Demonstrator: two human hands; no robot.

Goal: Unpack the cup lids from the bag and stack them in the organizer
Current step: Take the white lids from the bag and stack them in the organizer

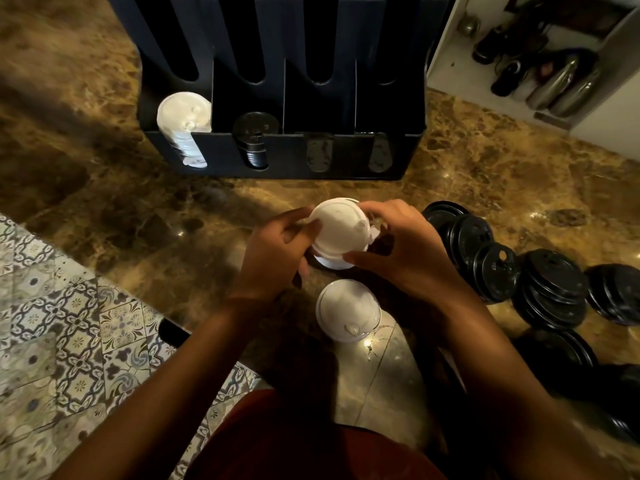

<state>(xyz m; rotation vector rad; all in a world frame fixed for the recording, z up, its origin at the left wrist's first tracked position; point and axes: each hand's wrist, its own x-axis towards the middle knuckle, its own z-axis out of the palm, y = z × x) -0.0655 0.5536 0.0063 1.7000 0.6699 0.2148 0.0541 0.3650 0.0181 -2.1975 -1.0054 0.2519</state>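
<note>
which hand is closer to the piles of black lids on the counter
Right. The right hand grips the white lids just beside the black lids, nearly touching the closest stack. The left hand holds the white lids' far side, farther from them.

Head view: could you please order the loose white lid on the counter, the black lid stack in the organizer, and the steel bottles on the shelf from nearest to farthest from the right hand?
From the right hand:
1. Loose white lid, just below it on the counter.
2. Black lid stack, in the organizer's second slot.
3. Steel bottles, far right shelf.
</note>
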